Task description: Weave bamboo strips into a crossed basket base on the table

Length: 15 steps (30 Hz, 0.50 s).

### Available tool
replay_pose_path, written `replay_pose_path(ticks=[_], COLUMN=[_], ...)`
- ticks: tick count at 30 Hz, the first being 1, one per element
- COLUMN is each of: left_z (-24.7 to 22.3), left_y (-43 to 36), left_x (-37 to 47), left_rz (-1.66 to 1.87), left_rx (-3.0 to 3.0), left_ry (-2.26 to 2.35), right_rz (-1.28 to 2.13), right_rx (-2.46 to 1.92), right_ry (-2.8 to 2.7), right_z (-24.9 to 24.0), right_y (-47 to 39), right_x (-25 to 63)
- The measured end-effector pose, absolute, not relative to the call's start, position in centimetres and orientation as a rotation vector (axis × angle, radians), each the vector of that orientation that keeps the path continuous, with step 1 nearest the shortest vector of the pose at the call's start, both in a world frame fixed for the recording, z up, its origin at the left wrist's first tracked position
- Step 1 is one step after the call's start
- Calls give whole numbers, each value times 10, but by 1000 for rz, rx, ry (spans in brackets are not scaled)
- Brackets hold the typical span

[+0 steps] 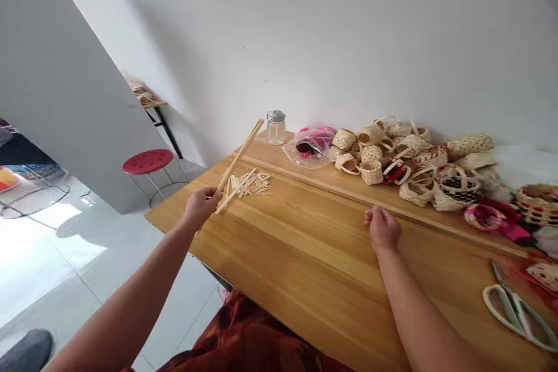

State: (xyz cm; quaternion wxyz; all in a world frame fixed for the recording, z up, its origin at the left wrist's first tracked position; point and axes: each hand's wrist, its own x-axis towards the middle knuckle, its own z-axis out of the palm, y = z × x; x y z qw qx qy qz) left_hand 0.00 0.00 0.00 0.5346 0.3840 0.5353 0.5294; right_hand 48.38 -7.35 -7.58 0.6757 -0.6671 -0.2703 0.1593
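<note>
Left hand: (204,206) closed around the lower end of the strips, near the table's left end
Right hand: (383,228) curled into a loose fist over the table (296,244); cannot tell whether anything is inside
Strips: (240,154) long, thin, straight, pale yellow, bunched together, slanting up from the left hand
Scraps: (255,183) pale, short, in a loose pile beside the strips
Baskets: (371,172) small, woven, heaped along the wall side
Scissors: (514,305) white-handled, blades apart, right of the right hand

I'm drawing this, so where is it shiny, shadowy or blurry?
In the head view, white glare covers part of the floor at left; a soft shadow darkens the wall's left side; the scissors near the right edge look stretched and blurry.
</note>
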Motion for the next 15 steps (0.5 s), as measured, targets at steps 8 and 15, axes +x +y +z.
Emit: replay_pose_path(ticks=[8, 15], left_z=[-12, -20], left_y=[-59, -83], left_x=[93, 150], left_rz=[847, 634], left_rx=[723, 856], left_ry=[690, 711], right_rz=[422, 944], right_rx=[-1478, -1438], right_ry=[-630, -1003], right_z=[-59, -42], right_y=[-83, -139], right_x=[467, 377])
